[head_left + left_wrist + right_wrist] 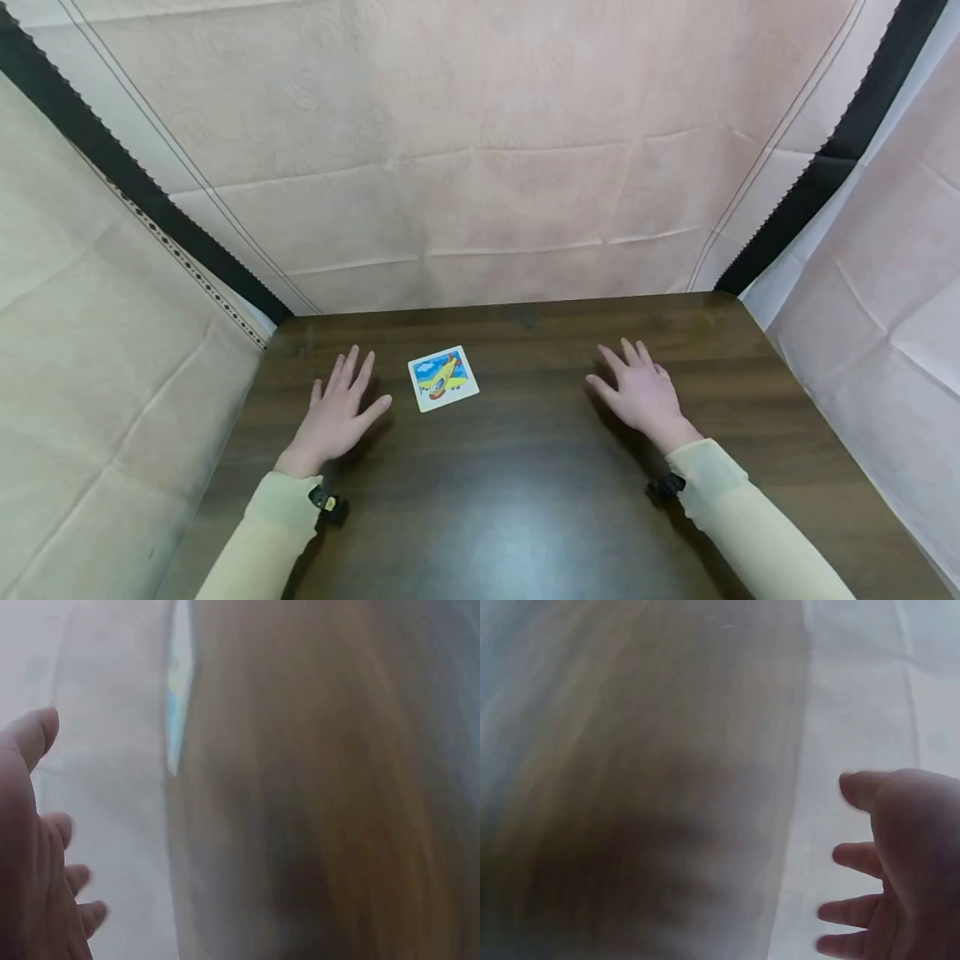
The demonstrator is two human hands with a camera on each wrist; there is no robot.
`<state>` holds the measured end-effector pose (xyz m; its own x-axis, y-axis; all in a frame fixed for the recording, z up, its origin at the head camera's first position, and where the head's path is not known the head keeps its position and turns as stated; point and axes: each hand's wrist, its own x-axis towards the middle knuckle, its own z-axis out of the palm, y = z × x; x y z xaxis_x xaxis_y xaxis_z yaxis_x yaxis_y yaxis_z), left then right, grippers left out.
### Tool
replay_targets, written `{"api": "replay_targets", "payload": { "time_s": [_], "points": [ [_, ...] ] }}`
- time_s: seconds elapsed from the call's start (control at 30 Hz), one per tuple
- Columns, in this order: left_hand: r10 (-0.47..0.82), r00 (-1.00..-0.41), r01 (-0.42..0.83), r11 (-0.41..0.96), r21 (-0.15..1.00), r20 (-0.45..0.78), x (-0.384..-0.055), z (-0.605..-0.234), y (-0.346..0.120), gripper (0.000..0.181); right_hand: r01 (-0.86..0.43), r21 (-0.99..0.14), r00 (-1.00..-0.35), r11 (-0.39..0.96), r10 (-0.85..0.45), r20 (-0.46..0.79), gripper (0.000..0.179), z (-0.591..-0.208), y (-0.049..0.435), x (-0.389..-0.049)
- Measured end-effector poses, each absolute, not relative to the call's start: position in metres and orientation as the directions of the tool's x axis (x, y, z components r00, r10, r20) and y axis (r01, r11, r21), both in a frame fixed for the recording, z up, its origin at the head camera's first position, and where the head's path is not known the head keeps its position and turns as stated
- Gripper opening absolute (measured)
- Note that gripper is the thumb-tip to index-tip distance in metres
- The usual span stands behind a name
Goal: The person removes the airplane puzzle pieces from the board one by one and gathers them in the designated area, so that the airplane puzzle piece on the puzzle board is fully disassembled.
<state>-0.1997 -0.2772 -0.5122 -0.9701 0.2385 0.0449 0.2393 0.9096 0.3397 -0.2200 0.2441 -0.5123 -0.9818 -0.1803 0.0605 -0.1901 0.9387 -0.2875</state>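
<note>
A square picture card (443,379) lies face up on the dark wooden table (517,467), a yellow airplane on blue printed inside its white border. My left hand (337,417) is just left of the card, fingers spread and holding nothing. In the left wrist view the card (178,686) shows as a thin slanted strip beyond the thumb. Farther right, my right hand (641,396) is held over the table with its fingers apart, nothing in it. The right wrist view shows that hand (907,862) with loosely extended fingers and a blurred tabletop.
Pale fabric walls (525,167) stand behind the table and on both sides. Black strips (150,200) run down the wall corners to the table's back corners. Each wrist wears a small black camera (330,504) on a strap.
</note>
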Motion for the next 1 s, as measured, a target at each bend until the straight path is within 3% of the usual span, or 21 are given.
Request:
{"api": "replay_targets", "payload": {
  "time_s": [0.2,0.33,0.47,0.73,1.0],
  "points": [
    [0.263,-0.96,0.279,0.851,0.444,0.099,-0.199,-0.506,-0.235,0.078,-0.1,-0.487,-0.987,0.868,-0.024,0.16,0.056,-0.514,0.237,-0.215],
    [0.264,-0.963,0.252,0.832,0.495,0.047,-0.197,-0.503,-0.199,0.074,-0.085,-0.634,-0.983,0.769,0.039,0.179,0.05,-0.512,0.217,-0.217],
    [0.251,-0.968,0.206,0.831,0.517,-0.018,-0.198,-0.506,-0.17,0.074,-0.112,-0.719,-0.984,0.686,0.024,0.176,0.045,-0.504,0.19,-0.224],
    [0.232,-0.971,0.18,0.865,0.467,-0.055,-0.198,-0.528,-0.141,0.077,-0.116,-0.777,-0.989,0.618,-0.001,0.147,0.041,-0.496,0.152,-0.227],
    [0.273,-0.961,0.229,0.886,0.403,-0.054,-0.197,-0.532,-0.134,0.074,-0.117,-0.748,-0.993,0.654,-0.062,0.101,0.042,-0.512,0.139,-0.231]
  ]
}}
